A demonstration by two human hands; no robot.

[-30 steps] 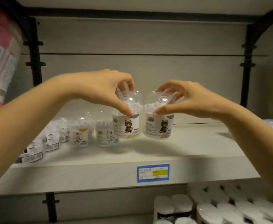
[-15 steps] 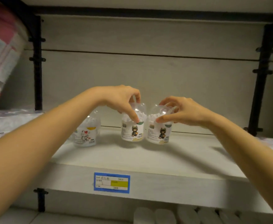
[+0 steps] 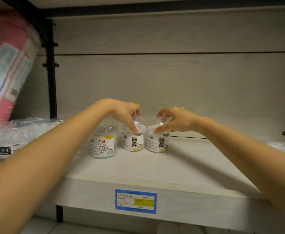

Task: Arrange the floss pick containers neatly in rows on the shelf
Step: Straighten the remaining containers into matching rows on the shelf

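— So, what are the fingers doing right at the tips?

— The left hand (image 3: pixel 121 109) is curling its fingers narrow over the domed clear lid of the middle floss pick container (image 3: pixel 133 139), thumb pressing down the front just above the label, other fingers hooking behind the top. It is gripping that tub from above.

— And the other side?

— The right hand (image 3: pixel 177 119) is doing the mirror of it: fingers arching over the lid of the right floss pick container (image 3: pixel 158 141), thumb lying along the front near the lid edge. It is pinching that one too.

— Where are the two tubs sitting?

— Both are standing upright on the shelf (image 3: pixel 180 166), toward the back, just beside each other, with cat-figure labels facing forward. I cannot tell whether their sides are touching.

— Anything next to them?

— A third container with a white cartoon cat label (image 3: pixel 103 146) is standing to the left, a little nearer the front edge, untouched. Further left, partly behind the left forearm, a cluster of clear tubs with dark labels (image 3: pixel 6 142) is sitting, blurred.

— And around that?

— A blue-framed price tag (image 3: pixel 136 201) is sticking to the shelf's front lip, and a pink package (image 3: pixel 5 65) is leaning at the upper left.
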